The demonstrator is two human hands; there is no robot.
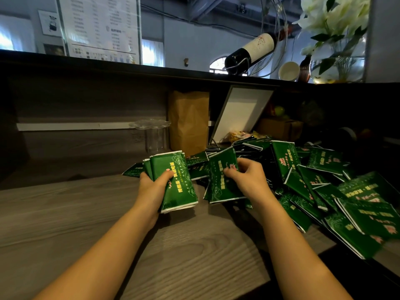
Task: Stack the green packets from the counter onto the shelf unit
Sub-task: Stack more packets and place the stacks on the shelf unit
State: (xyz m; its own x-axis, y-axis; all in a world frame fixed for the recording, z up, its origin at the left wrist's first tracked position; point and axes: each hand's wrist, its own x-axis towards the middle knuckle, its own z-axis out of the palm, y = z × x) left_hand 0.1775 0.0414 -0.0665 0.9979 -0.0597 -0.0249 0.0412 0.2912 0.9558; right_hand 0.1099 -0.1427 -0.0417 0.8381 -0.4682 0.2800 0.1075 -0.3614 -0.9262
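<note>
Left grip [154, 187] clasps a packet stack [174, 169]; right grip [246, 176] pinches perhaps two packets [218, 189], edges blurred.

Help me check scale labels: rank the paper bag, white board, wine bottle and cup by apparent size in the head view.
1. Paper bag and white board: look alike, unranked.
2. Wine bottle.
3. Cup, smallest.
Bottle and cup stand farther back, so true sizes are unsure.
</note>
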